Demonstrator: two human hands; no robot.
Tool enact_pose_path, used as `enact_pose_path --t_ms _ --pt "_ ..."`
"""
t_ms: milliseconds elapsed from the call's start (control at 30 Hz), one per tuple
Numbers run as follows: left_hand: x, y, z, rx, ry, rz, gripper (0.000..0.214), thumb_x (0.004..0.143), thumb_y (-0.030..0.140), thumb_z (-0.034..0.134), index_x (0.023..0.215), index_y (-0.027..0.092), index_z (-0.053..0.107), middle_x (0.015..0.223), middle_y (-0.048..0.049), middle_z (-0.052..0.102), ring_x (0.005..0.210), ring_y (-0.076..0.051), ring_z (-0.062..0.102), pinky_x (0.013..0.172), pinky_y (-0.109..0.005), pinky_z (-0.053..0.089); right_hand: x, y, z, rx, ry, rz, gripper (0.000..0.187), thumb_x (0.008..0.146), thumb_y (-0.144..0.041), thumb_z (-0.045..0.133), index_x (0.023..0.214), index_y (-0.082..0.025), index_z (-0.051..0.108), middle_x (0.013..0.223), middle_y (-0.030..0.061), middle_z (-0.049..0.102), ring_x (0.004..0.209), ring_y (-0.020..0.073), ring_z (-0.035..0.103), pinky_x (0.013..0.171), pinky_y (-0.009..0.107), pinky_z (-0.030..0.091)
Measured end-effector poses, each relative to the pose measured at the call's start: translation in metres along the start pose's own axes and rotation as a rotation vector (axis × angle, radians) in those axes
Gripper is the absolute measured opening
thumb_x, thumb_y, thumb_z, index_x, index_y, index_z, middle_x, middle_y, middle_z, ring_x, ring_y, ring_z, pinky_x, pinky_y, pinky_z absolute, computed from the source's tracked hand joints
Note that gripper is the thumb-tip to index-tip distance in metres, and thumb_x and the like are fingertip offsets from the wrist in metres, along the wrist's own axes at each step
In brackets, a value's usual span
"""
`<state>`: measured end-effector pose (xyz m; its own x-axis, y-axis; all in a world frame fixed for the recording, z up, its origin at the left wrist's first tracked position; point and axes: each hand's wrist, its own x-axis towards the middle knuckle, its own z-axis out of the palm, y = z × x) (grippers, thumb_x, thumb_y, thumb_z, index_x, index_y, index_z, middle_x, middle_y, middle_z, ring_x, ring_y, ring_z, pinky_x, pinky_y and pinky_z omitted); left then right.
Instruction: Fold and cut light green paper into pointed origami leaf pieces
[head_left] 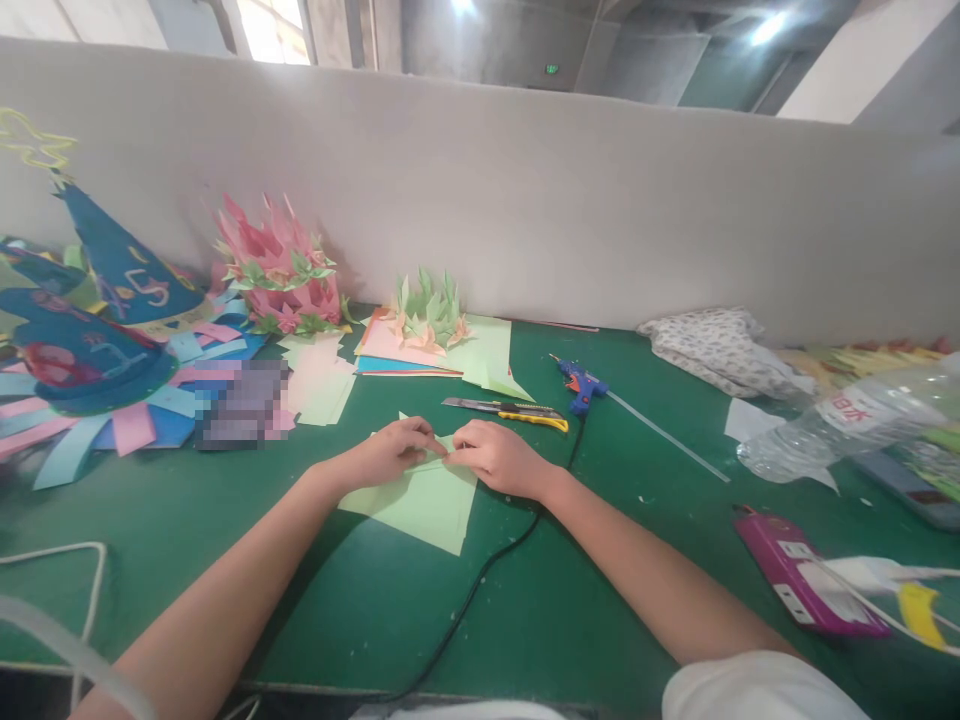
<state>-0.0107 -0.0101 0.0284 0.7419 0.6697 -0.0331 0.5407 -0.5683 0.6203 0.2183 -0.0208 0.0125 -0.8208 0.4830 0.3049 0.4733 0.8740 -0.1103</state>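
Several light green paper sheets lie on the green table in front of me. My left hand has its fingers closed at the upper edge of the top sheet. From the other side my right hand meets it, fingers curled and fingertips pressed on the same paper. The two hands' fingertips almost touch, and they hide part of that edge. Just beyond the right hand lies a utility knife with a yellow end. A blue hot glue gun with a long glue stick rests behind it.
Paper crowns, one pink and one green, stand by the partition. Blue cone hats are at left. A plastic bottle and a purple power strip lie at right. A black cable crosses the table.
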Motion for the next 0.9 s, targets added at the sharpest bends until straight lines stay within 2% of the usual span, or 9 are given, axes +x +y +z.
enact_pose_path --t_ms 67,267,400,533,700,900 --pt "0.000 -0.001 0.000 -0.004 0.000 0.008 0.033 0.088 0.025 0.035 0.106 0.025 0.062 0.107 -0.0067 0.050 0.096 -0.019 0.050 0.081 -0.029 0.041 0.002 -0.002 0.001 -0.029 -0.034 -0.052 0.033 0.090 -0.009 0.032 0.102 -0.019 0.062 0.087 0.0080 0.058 0.083 0.0173 0.046 0.071 0.028 0.035" --pt "0.001 -0.002 0.000 -0.009 0.004 0.028 0.032 0.088 0.027 0.036 0.104 0.023 0.063 0.103 -0.0069 0.052 0.091 -0.019 0.051 0.078 -0.028 0.041 0.005 -0.007 0.004 -0.115 -0.107 -0.090 0.038 0.088 -0.006 0.034 0.117 -0.021 0.054 0.100 0.0091 0.059 0.086 0.0176 0.047 0.070 0.029 0.034" --pt "0.001 0.000 -0.001 -0.024 0.022 0.030 0.028 0.086 0.022 0.038 0.095 0.020 0.064 0.101 -0.0067 0.052 0.089 -0.018 0.052 0.077 -0.027 0.042 0.008 -0.013 0.003 -0.172 -0.150 -0.085 0.044 0.086 -0.004 0.036 0.123 -0.024 0.049 0.100 0.0087 0.057 0.085 0.0181 0.045 0.067 0.030 0.031" --pt "0.002 -0.003 0.000 -0.034 0.021 0.061 0.025 0.083 0.016 0.039 0.091 0.018 0.063 0.098 -0.0066 0.052 0.086 -0.016 0.053 0.074 -0.026 0.042 0.014 -0.023 0.001 -0.220 -0.174 -0.061 0.044 0.085 -0.006 0.040 0.124 -0.024 0.048 0.094 0.0074 0.055 0.080 0.0183 0.043 0.063 0.030 0.029" --pt "0.003 -0.005 0.000 -0.056 0.019 0.093 0.025 0.084 0.016 0.040 0.092 0.017 0.063 0.098 -0.0073 0.052 0.088 -0.017 0.053 0.077 -0.027 0.042 0.021 -0.037 0.003 -0.217 -0.172 -0.035 0.037 0.086 -0.012 0.042 0.120 -0.023 0.051 0.094 0.0070 0.055 0.084 0.0198 0.043 0.066 0.031 0.029" --pt "0.002 -0.004 0.001 -0.025 0.040 0.078 0.023 0.084 0.015 0.041 0.091 0.016 0.062 0.099 -0.0071 0.052 0.088 -0.017 0.053 0.078 -0.027 0.042 0.023 -0.037 0.004 -0.185 -0.164 -0.010 0.033 0.087 -0.013 0.042 0.115 -0.025 0.056 0.090 0.0066 0.055 0.080 0.0179 0.042 0.063 0.029 0.028"
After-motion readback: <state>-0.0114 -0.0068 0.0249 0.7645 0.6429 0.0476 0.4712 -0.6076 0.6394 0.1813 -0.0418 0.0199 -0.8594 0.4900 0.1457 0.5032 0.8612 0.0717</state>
